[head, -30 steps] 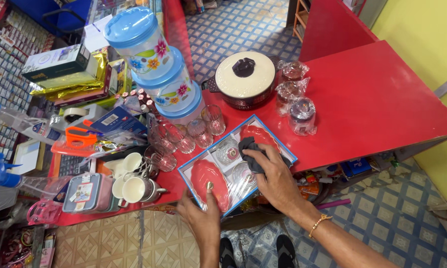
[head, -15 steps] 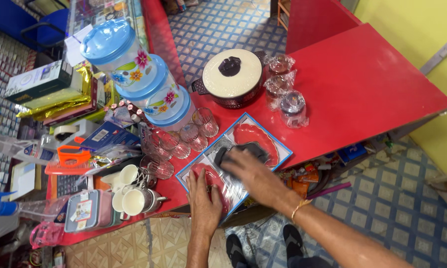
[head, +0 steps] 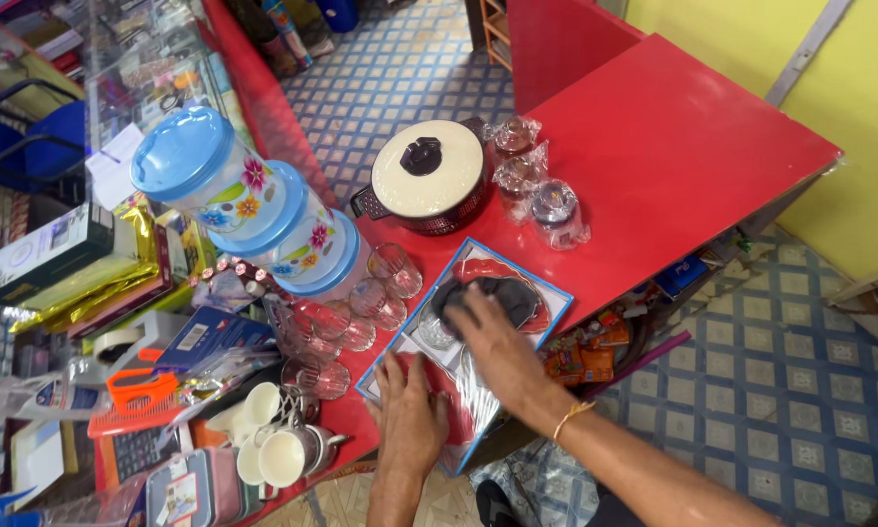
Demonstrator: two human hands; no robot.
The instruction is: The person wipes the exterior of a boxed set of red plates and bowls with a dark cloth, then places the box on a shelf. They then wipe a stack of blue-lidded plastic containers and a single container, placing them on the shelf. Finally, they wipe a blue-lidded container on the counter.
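A flat boxed set (head: pixel 546 293) with a blue rim and a clear plastic front lies at the near edge of the red counter (head: pixel 673 166). Red plates and a dark round piece show inside it. My left hand (head: pixel 412 415) lies flat on the box's near left part, fingers spread. My right hand (head: pixel 493 342) rests on the middle of the box, fingers on the dark round piece (head: pixel 502 298) under the plastic. Neither hand grips anything.
A dark pot with a cream lid (head: pixel 427 178) stands behind the box. Wrapped glass items (head: pixel 537 185) sit to its right. Clear glasses (head: pixel 361 312), three stacked blue-lidded floral containers (head: pixel 249 210) and white cups (head: pixel 273 444) crowd the left. Tiled floor lies beyond.
The view has shifted, so the box and counter sit further right and lower. My right hand has slid from the dark piece towards the box's middle. My left hand stays on the near left part.
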